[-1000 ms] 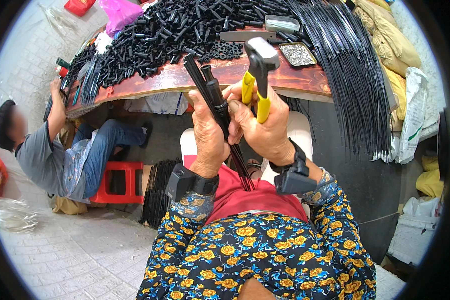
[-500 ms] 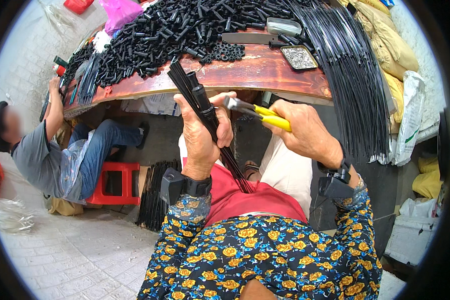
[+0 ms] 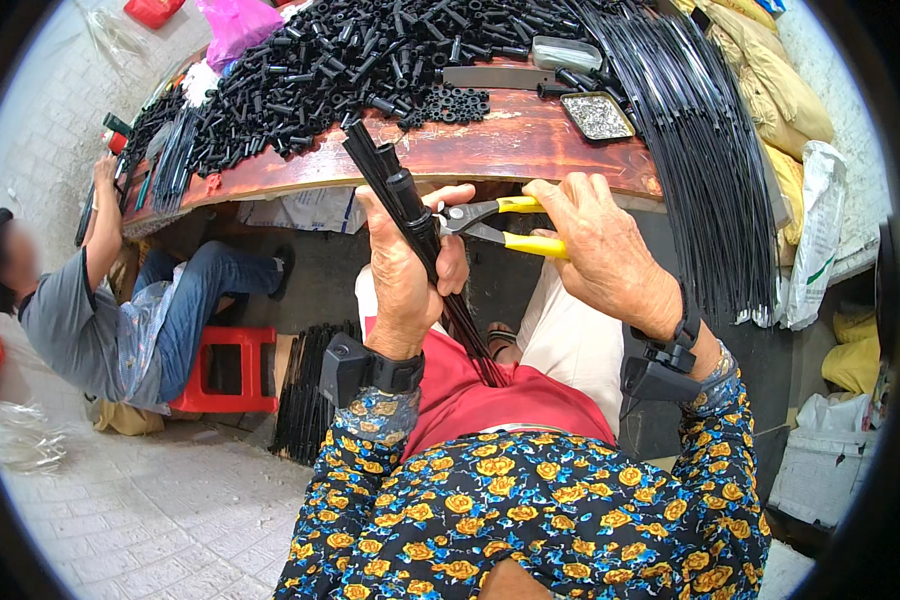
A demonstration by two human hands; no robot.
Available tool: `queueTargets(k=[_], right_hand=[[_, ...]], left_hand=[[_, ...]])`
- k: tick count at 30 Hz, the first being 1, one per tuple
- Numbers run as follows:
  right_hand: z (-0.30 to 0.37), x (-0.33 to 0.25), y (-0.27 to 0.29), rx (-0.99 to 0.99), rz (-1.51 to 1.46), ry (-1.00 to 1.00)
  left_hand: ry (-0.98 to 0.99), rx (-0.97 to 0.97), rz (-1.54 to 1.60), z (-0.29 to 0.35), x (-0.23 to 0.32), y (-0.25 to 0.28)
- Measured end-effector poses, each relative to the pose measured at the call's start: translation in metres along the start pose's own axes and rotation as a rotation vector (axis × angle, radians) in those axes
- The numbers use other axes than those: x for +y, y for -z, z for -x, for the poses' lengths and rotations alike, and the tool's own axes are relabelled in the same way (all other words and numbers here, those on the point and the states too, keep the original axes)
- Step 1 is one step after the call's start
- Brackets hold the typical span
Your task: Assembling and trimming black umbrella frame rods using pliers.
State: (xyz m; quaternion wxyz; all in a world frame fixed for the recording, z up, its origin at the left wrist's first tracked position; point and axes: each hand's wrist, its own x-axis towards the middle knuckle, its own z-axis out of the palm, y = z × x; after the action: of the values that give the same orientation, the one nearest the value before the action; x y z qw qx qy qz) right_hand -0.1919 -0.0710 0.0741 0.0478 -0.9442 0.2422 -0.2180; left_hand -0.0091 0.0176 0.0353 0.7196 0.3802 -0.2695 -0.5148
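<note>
The left hand point(image 3: 402, 275) clasps black rods point(image 3: 372, 172), its fingers point(image 3: 452, 262) so near the pliers point(image 3: 484, 211) gripped by the right hand point(image 3: 610, 250) that a slip could nip them.

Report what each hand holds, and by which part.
The left hand holds a bundle of thin black rods around its visible middle; the right hand holds pliers by their yellow handles.

Over left, red stool point(image 3: 232, 336) low, pink bag point(image 3: 236, 28) high!
And right, yellow sacks point(image 3: 775, 85), white sack point(image 3: 818, 235) just beside.
</note>
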Motion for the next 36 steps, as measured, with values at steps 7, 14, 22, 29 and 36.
queueTargets(k=[7, 14, 22, 29, 36], right_hand=[[0.001, -0.004, 0.002, 0.014, 0.056, -0.024], [-0.003, -0.012, 0.025, -0.038, 0.256, -0.019], [0.000, -0.007, -0.009, -0.074, 0.145, -0.077], [0.006, 0.004, -0.001, -0.073, -0.081, -0.022], [-0.006, 0.005, 0.028, -0.094, 0.269, 0.052]], left_hand=[[-0.007, -0.041, 0.008, 0.000, 0.000, 0.000], [0.003, -0.029, -0.054, 0.006, -0.001, -0.005], [-0.028, 0.009, -0.074, 0.002, 0.002, 0.000], [-0.033, -0.070, 0.020, -0.002, 0.000, 0.009], [-0.002, -0.134, -0.016, 0.000, 0.000, 0.003]])
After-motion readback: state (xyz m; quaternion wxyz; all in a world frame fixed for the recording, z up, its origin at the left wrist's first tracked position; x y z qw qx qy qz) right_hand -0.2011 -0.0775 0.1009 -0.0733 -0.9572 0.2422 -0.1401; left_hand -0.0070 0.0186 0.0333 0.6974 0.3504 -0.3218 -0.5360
